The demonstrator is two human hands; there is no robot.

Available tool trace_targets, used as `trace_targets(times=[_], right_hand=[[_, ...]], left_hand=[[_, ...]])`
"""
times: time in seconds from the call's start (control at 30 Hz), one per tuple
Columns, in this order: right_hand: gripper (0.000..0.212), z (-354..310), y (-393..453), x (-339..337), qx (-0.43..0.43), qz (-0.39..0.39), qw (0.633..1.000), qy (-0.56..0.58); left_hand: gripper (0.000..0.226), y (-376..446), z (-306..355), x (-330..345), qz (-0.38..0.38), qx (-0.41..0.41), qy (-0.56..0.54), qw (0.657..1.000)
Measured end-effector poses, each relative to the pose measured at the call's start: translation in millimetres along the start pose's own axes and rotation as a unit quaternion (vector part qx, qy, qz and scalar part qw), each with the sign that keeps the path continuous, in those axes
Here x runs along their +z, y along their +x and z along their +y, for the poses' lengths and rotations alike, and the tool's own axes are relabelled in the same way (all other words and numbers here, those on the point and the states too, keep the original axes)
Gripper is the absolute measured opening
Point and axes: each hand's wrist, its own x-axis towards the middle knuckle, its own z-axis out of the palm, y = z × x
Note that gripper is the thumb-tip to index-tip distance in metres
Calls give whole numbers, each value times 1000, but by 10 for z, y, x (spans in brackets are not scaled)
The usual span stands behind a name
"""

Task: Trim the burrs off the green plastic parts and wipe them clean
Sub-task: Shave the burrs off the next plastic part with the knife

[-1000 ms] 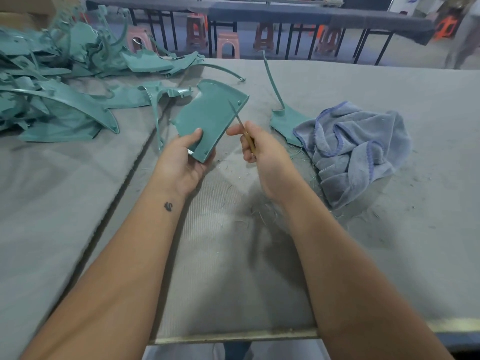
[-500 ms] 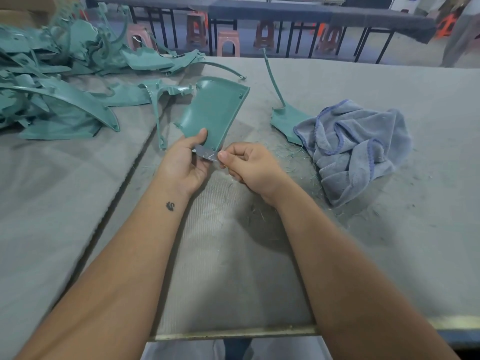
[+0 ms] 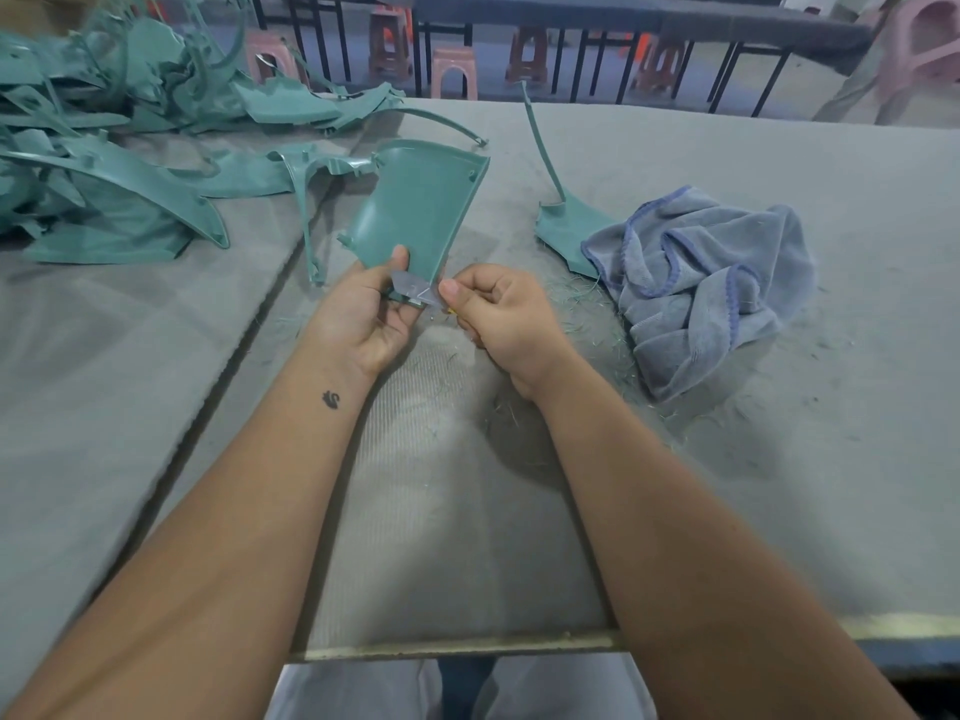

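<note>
The tabletop (image 3: 779, 459) is covered with grey felt-like cloth, and a dark seam runs from near left toward the far middle. Its near edge shows a pale metal strip. A big pile of green plastic parts (image 3: 104, 148) lies at the far left, thin curved shells with long narrow arms. A crumpled blue-grey cloth (image 3: 701, 283) with darker stitched border lies at the right, well apart from the pile, and partly covers another green part (image 3: 563, 226) with a long thin stem. Between them the felt is open, only littered with fine green shavings (image 3: 582, 298).

The left hand (image 3: 363, 314) holds a curved green panel (image 3: 421, 210) with raised rim, thumb pressed on its near end. The right hand (image 3: 498, 314) has its fingers curled tightly around a small grey blade (image 3: 415, 292), which touches the near corner of the panel.
</note>
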Motion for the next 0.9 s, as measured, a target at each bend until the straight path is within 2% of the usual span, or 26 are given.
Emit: trace_targets(times=[0.1, 0.17, 0.23, 0.33, 0.53, 0.7, 0.9], right_hand=[[29, 14, 4, 1, -7, -3, 1000, -2], [29, 16, 19, -20, 5, 29, 999, 25], [27, 16, 71, -98, 42, 94, 986, 131], [26, 28, 124, -168, 49, 109, 969, 216], [28, 41, 124, -172, 57, 94, 972, 207], [32, 25, 57, -86, 27, -2, 996, 89], [29, 4, 46, -91, 31, 36, 995, 89]], left_hand=[[17, -1, -5, -4, -1, 2, 2, 1000], [15, -9, 1, -30, -12, 0, 18, 1000], [17, -33, 13, -63, -31, -4, 64, 997], [19, -61, 32, -95, -40, -5, 79, 996], [19, -48, 32, -95, -33, -4, 79, 996], [18, -40, 27, -105, -42, 4, 53, 998], [22, -31, 34, -120, -52, 6, 84, 995]])
